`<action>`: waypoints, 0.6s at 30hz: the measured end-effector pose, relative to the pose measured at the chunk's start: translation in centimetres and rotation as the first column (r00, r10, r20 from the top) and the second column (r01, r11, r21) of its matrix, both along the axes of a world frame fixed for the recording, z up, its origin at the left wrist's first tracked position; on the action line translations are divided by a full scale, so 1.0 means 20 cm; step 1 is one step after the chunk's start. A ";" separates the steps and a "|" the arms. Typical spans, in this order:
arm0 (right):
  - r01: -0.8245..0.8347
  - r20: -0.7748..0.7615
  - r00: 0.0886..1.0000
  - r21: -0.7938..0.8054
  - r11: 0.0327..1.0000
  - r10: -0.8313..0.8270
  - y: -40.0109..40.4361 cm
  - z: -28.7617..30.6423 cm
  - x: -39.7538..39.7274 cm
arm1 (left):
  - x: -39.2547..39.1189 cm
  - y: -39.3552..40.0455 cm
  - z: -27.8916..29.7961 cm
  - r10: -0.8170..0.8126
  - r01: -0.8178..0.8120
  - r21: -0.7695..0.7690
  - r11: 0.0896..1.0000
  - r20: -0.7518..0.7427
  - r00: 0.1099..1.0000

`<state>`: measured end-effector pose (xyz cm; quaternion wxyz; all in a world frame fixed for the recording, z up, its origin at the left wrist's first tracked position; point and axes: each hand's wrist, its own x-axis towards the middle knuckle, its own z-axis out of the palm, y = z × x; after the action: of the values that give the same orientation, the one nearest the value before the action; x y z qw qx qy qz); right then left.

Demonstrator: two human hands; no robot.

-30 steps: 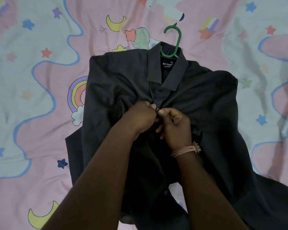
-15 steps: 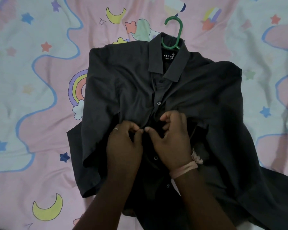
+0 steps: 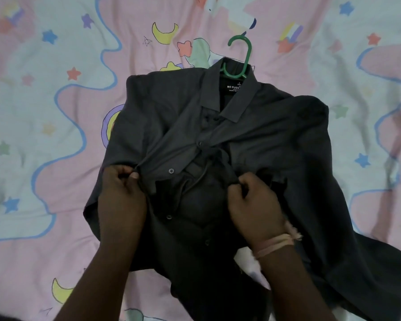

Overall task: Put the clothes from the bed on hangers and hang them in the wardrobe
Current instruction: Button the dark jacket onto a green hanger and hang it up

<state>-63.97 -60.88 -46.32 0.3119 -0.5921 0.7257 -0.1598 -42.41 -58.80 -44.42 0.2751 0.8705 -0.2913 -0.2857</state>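
A dark grey button-up shirt lies face up on the bed, collar at the top. A green hanger is inside it, its hook sticking out past the collar. The upper buttons are fastened; below them the front is spread apart. My left hand pinches the left front edge of the shirt and holds it out to the left. My right hand, with a pink wristband, pinches the right front edge. The shirt's lower part is hidden under my forearms.
The bed is covered by a pink and pale blue sheet printed with stars, moons and rainbows. It spreads out on all sides of the shirt. No wardrobe or other clothes are in view.
My hands moved down from the upper button, then apart. They now hold the two front edges spread open, where half a second ago they were close together at the placket.
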 end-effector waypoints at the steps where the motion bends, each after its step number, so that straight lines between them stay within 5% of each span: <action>1: -0.009 0.040 0.999 0.041 0.999 0.007 0.00 0.03 -0.05 | 0.00 0.01 0.00 -0.079 0.079 0.005 0.997 0.053 0.995; 4: -0.098 -0.049 0.993 0.094 0.991 0.103 0.03 0.11 -0.17 | -0.05 0.04 -0.02 -0.260 0.261 0.024 0.965 0.223 0.940; 8: -0.205 -0.315 0.889 0.373 0.905 0.332 0.09 0.11 -0.17 | -0.16 0.04 0.05 -0.382 0.460 -0.153 0.874 0.367 0.848; 10: -0.198 -0.338 0.899 0.256 0.946 0.280 0.10 0.13 -0.13 | -0.19 0.01 0.03 -0.469 0.531 -0.168 0.831 0.303 0.830; 14: -0.022 -0.115 0.993 -0.261 0.965 -0.008 0.05 0.20 0.05 | -0.24 -0.03 -0.08 -0.517 0.547 -0.047 0.836 0.268 0.813; 18: -0.011 -0.063 0.998 -0.201 0.980 -0.001 0.01 0.10 0.20 | -0.23 -0.05 -0.15 -0.493 0.510 -0.004 0.860 0.249 0.834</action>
<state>-59.90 -60.65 -44.23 0.2281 -0.6271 0.7137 -0.2128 -47.01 -59.72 -47.45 0.1840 0.7813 -0.5500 -0.2305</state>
